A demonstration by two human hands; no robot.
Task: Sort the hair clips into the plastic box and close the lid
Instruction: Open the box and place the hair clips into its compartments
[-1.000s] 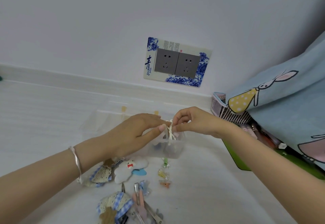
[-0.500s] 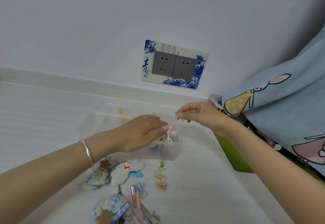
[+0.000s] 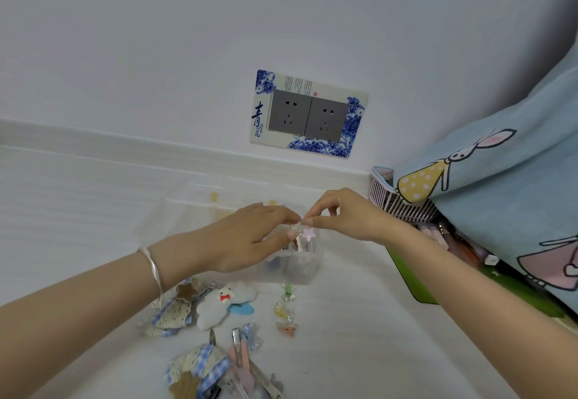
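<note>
A clear plastic box [image 3: 291, 275] stands on the white table with its lid [image 3: 237, 192] open behind it. Over its front right compartment my right hand [image 3: 347, 220] pinches a small clip with a pink star [image 3: 308, 234]. My left hand [image 3: 247, 239] reaches across the box, and its thumb and forefinger pinch the same clip from the left. Loose clips lie in front of the box: a white plush cloud clip [image 3: 222, 301], lace bow clips [image 3: 175, 308], small coloured clips [image 3: 286, 309], and a pile at the near edge [image 3: 219, 367].
A pink slatted basket [image 3: 397, 207] sits at the right by the wall, partly under light blue cartoon-print fabric [image 3: 500, 179]. A green mat [image 3: 416, 279] lies beside it. A double wall socket [image 3: 308, 114] is behind the box.
My right hand let go of the white clip, rose with the pink star clip, and has come back down to the box. My left fingertips now meet it there.
</note>
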